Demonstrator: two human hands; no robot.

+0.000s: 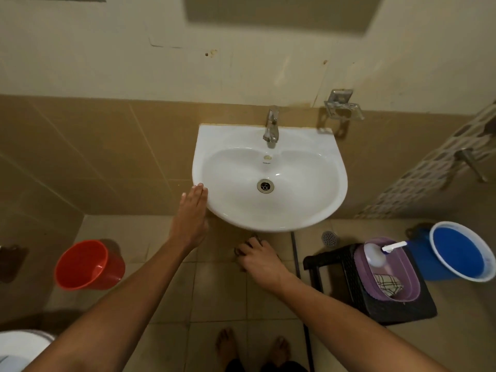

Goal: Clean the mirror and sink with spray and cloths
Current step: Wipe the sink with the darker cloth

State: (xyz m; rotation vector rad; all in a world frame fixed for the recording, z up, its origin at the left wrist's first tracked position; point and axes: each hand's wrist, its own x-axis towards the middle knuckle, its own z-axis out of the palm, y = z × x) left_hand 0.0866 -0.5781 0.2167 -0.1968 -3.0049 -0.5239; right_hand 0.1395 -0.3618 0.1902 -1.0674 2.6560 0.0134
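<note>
Tan tiled bathroom floor, beige wall behind. Nearest: 2 bare feet. 2 hands: left hand flat, fingers straight and together, resting on the left rim of the white ceramic wall sink; right hand curled on sth dark below the basin front, can't tell what. Right: 1 black plastic stool w/ 1 purple tub holding 1 clear spray bottle and 1 checked cloth. 2 buckets: red bucket left, blue bucket right. 1 chrome tap. Sink's logo too small to read.
</note>
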